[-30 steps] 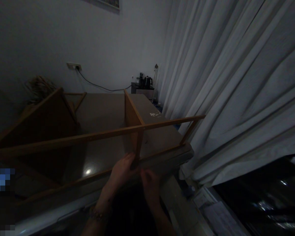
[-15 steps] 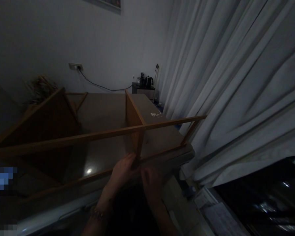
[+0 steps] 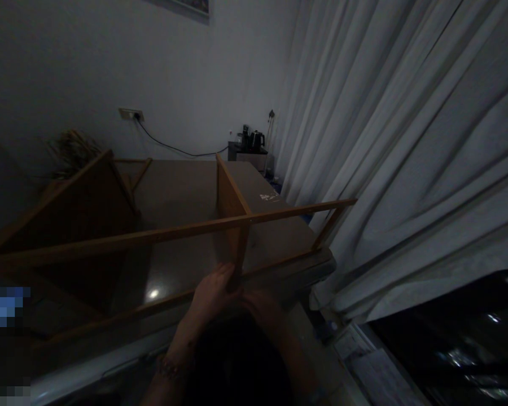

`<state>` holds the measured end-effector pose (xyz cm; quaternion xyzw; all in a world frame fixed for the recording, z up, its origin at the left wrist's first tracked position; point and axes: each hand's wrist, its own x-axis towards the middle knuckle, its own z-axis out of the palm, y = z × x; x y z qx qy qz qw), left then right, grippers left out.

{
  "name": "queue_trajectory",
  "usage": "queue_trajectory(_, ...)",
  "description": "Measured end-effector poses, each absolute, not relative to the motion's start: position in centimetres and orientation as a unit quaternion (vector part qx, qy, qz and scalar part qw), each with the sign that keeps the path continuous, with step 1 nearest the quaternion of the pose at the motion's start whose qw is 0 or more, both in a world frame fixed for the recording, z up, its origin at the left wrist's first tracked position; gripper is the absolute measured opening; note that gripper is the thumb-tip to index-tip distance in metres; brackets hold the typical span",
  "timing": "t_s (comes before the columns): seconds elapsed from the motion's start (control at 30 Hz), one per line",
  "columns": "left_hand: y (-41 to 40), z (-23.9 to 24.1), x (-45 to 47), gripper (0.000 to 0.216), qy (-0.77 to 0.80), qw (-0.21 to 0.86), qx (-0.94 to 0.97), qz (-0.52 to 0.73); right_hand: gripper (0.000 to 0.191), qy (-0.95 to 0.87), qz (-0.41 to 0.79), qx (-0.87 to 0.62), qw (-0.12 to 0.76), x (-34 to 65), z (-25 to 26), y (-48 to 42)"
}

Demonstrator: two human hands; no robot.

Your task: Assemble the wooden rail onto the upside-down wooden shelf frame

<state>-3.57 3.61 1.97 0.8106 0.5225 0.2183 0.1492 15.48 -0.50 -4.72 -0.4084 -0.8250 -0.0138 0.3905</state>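
A wooden shelf unit [image 3: 186,226] lies on its side on the table, with a middle board [image 3: 232,192] standing upright between its long rails. My left hand [image 3: 211,290] is wrapped round the near lower rail where it meets that board. Close beside it, my right hand [image 3: 262,307] reaches to the same joint, its fingers drawn together at the rail's outer side. Its fingertips are dark, and whatever they hold is hidden.
Beneath the unit is a greyish table [image 3: 178,180] with a shiny top. White curtains [image 3: 376,169] hang at the right. A black kettle [image 3: 257,139] stands on a small cabinet [image 3: 252,159] by the far wall. Dried plants [image 3: 74,149] are at the left.
My right hand has turned at the wrist and its forearm has swung outward to the right, with the fingers still at the joint. The left hand and shelf unit stay put.
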Motion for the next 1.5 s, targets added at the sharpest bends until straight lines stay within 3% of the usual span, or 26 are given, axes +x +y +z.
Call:
queue_trajectory(0.5,3.8,2.2,-4.1,0.042,0.488,0.172,0.824,0.232,0.034,-0.751,0.084,-0.451,0.474,12.6,-3.9,-0.5)
queue_trajectory(0.8,3.8,2.1,-4.0,0.040,0.492,0.176,0.818,0.242,0.014,-0.649,0.219,-0.513,0.517,12.0,-2.6,-0.9)
queue_trajectory(1.0,3.7,2.5,-3.6,0.036,0.499,0.177,0.813,0.244,0.016,-0.607,0.272,-0.537,0.519,11.9,-1.8,-0.9)
queue_trajectory(1.23,3.4,3.0,-3.7,0.053,0.498,0.174,0.820,0.222,0.018,-0.637,0.238,-0.551,0.484,12.3,-1.8,-1.0)
queue_trajectory(1.5,3.2,3.0,-3.2,0.051,0.534,0.169,0.804,0.200,0.030,-0.706,0.124,-0.536,0.447,12.7,-2.4,-0.7)
